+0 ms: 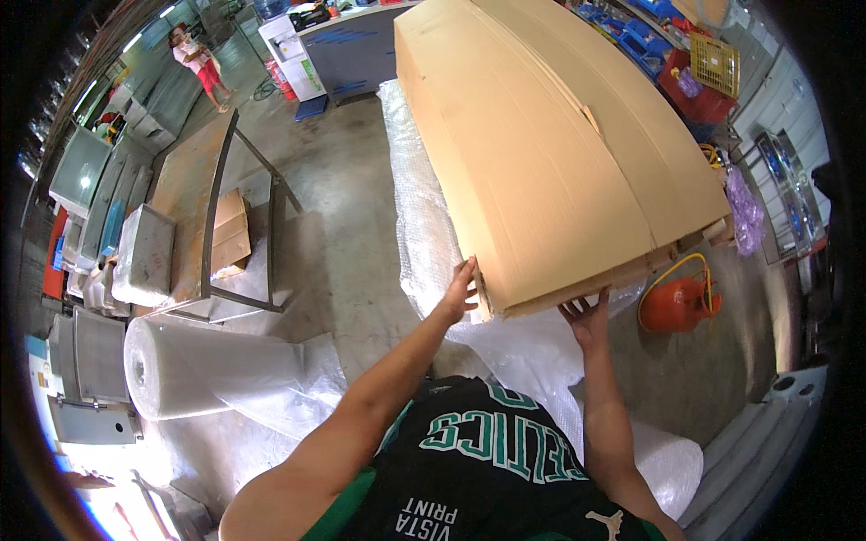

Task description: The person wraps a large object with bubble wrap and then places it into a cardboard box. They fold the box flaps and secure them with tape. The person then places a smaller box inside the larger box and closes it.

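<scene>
Head view, looking down from the person's own eyes: a long, flat corrugated cardboard carton (550, 135) fills the upper middle of the picture, running away from the person toward the far side of a workshop. Its near end is tilted up off the concrete floor (343, 216), and both hands are on that end. The left hand (458, 293) presses flat against the carton's near left corner, fingers spread and open along the edge. The right hand (586, 316) is tucked under the near bottom edge, palm up, fingers curled beneath it — likely bearing the weight while the left steadies the side.

Under and beside the carton lies a sheet of bubble wrap (419, 234), spread out on the floor like padding, with more of it bunched near the person's body. A seam runs the length of the carton's top; the flaps are closed, so what is inside cannot be seen.

To the left, a fat roll of bubble wrap (167, 370) lies on its side, partly unrolled. Beyond it stands a metal-framed table (194, 180) with a small cardboard box (230, 230) below its top. To the right, just past the carton's near corner, sits an orange gas cylinder (675, 305) with a yellow hose. Far right, a yellow plastic crate (714, 63) rests on a red one — contents unclear.
</scene>
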`<state>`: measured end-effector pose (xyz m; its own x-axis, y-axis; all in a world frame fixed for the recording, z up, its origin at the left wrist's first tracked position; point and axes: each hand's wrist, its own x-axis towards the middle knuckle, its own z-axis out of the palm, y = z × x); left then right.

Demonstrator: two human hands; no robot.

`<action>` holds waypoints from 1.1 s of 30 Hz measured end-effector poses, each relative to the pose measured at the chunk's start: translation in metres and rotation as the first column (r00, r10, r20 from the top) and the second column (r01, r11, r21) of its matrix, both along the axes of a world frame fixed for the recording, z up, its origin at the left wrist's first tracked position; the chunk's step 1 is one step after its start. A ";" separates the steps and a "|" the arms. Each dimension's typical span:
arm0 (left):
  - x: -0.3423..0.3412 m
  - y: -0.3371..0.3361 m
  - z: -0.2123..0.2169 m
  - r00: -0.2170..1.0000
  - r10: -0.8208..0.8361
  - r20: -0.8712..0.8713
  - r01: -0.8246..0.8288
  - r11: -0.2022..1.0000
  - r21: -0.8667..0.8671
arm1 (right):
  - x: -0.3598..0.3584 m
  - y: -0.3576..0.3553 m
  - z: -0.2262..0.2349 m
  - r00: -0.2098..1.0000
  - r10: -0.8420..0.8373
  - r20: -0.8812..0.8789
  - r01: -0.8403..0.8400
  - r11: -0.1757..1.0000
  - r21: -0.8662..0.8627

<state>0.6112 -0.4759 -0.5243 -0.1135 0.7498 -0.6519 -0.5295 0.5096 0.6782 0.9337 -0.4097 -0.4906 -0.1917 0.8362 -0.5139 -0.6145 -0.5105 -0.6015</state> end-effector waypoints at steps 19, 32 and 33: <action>-0.093 -0.092 -0.021 0.953 0.011 -0.303 -0.060 0.986 -0.153 | 0.009 -0.018 0.014 0.986 0.014 0.163 -0.016 1.000 0.009; -0.099 -0.245 -0.063 0.818 -0.227 -0.529 -0.022 0.906 -0.423 | 0.052 -0.054 -0.016 0.983 -0.098 0.153 0.113 0.989 -0.093; -0.098 -0.258 -0.065 0.773 -0.306 -0.555 -0.003 0.874 -0.485 | 0.059 -0.056 -0.023 0.980 -0.078 0.185 0.096 0.992 -0.088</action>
<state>0.5130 -0.7338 -0.5891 -0.5032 0.4446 -0.7411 0.0191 0.8630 0.5048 0.9927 -0.4656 -0.5134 -0.0167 0.7907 -0.6119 -0.5444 -0.5206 -0.6578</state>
